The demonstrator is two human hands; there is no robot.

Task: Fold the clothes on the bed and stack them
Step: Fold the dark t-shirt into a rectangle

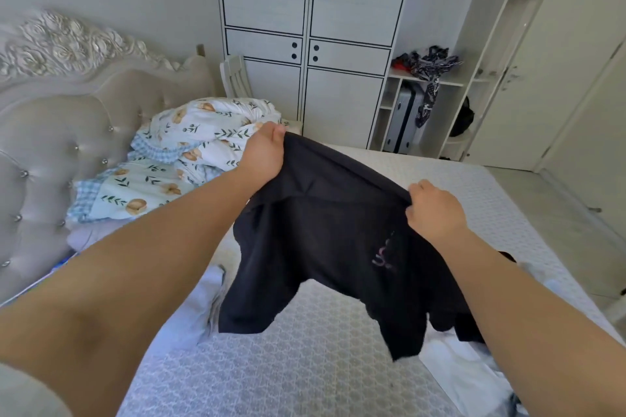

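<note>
While both arms are stretched forward over the bed (338, 349), a black T-shirt (325, 240) is held up in the air above the patterned mattress cover. Its upper edge is gripped at the far corner by the left hand (266, 149), whose fingers are curled round the cloth, and at the nearer corner by the right hand (435, 208), by which the fabric is pinched between thumb and fingers. Between the two hands the edge is pulled taut, while the body and both sleeves hang down loosely; a small pinkish print is seen on the chest near the right wrist. Pale garments (206, 311) are spread on the mattress under and beside the hanging shirt. A bundled floral quilt (189, 145) is piled against the tufted headboard (64, 132) at the left. A white wardrobe (311, 34) is seen beyond the bed, with a suitcase (404, 118) stood in the open shelving beside it.
</note>
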